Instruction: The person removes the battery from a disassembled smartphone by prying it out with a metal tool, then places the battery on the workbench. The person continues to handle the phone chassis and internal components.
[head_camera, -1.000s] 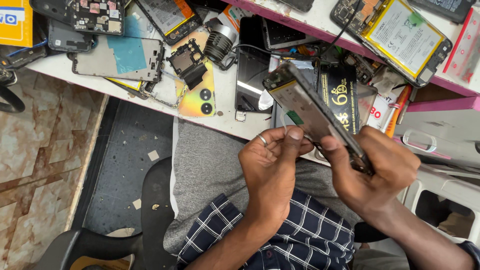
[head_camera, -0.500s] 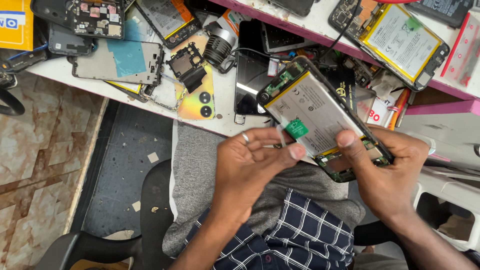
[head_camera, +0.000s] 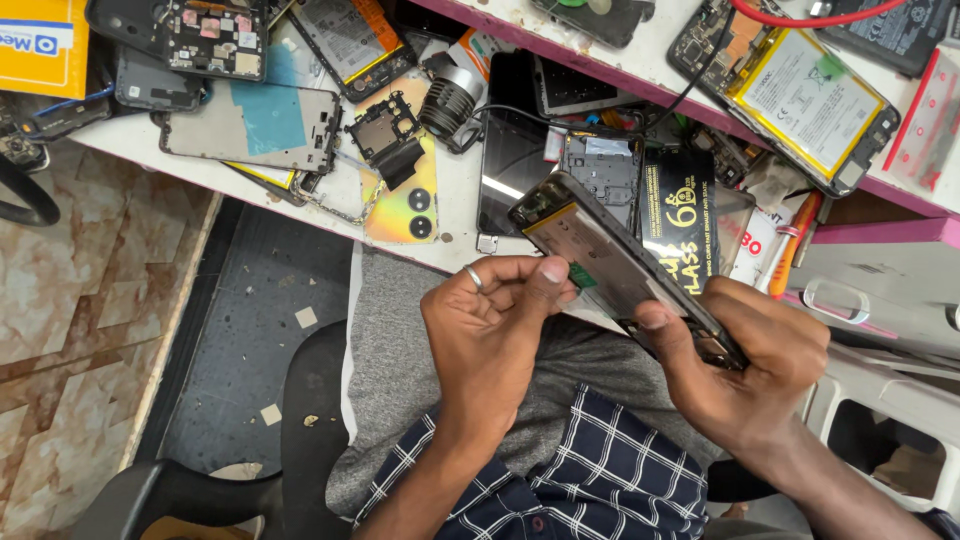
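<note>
An opened phone (head_camera: 600, 255) with its back cover off, a pale battery and a green tab showing, is tilted edge-on above my lap. My right hand (head_camera: 745, 365) grips its lower end, thumb on the near edge. My left hand (head_camera: 490, 335), a ring on one finger, pinches at the phone's side by the green tab with thumb and fingertips. Both hands hover just in front of the white workbench edge (head_camera: 440, 255).
The bench is crowded with phone parts: a grey back frame (head_camera: 250, 125), an iridescent back cover (head_camera: 405, 205), a round metal lamp head (head_camera: 450, 100), a dark screen (head_camera: 515, 165), a black box (head_camera: 680, 215), another opened phone with battery (head_camera: 800, 95). A white stool (head_camera: 880, 400) stands at right.
The phone has been turned from lying open-face toward me to tilted nearly edge-on. My left hand shifted from the green tab's face to pinching the phone's side.
</note>
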